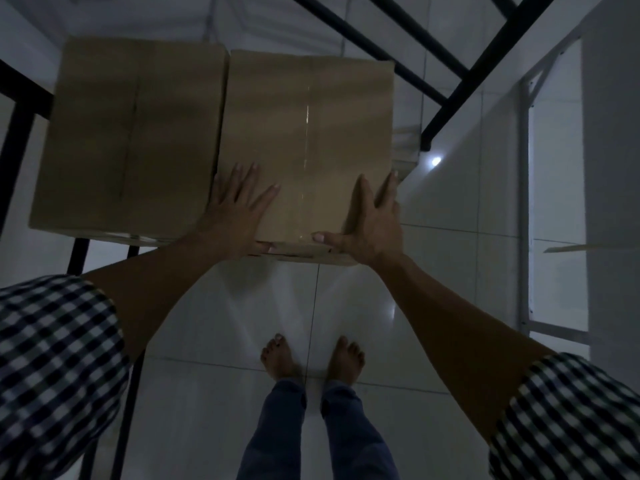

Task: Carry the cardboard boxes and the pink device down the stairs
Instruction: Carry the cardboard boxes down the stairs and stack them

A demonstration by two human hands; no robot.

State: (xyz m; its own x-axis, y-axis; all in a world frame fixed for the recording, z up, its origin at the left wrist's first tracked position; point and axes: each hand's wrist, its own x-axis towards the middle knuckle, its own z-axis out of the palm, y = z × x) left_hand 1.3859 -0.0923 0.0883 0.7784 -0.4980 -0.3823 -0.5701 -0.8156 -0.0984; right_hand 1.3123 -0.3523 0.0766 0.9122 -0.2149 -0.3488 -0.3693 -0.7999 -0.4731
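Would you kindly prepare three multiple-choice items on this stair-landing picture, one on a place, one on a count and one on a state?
1. Where is the left hand?
A. Flat on top of the right-hand box
B. On the railing
C. Hanging at the person's side

2. How many cardboard boxes show their tops side by side?
A. One
B. Two
C. Four

3. What state is the right-hand box's top in?
A. Flaps standing open
B. Crushed flat
C. Closed, with clear tape along the seam

Answers:
1. A, since the palm and spread fingers lie on that box near its left edge.
2. B, since the left-hand box and the right-hand box sit next to each other.
3. C, since a shiny strip runs along the middle seam.
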